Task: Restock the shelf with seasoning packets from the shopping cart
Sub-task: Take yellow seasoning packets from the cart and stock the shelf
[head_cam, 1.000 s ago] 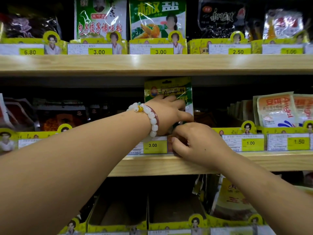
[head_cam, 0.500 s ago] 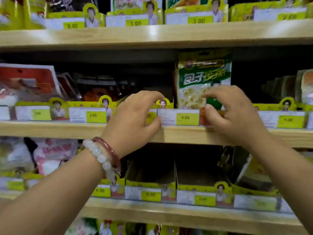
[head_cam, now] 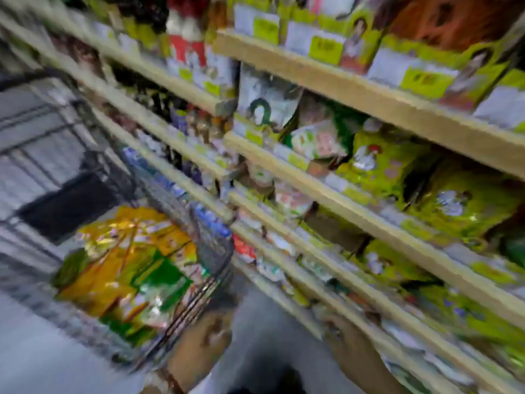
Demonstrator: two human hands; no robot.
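Wooden store shelves fill the right; lower left, yellow-green seasoning packets await in the wire cart; both hands' grips too blurred to tell.

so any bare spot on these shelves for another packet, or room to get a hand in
A dark gap shows on a lower shelf beside the yellow-green packets. The floor between cart and shelving is open. Elsewhere the shelves look packed, though blur hides detail.

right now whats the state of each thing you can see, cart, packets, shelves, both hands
shopping cart: beside the shelves, loaded
seasoning packets: heaped in the cart, yellow and green
shelves: stocked, yellow price tags along the edges
left hand: low by the cart, grip too blurred to tell
right hand: low by the bottom shelves, grip too blurred to tell
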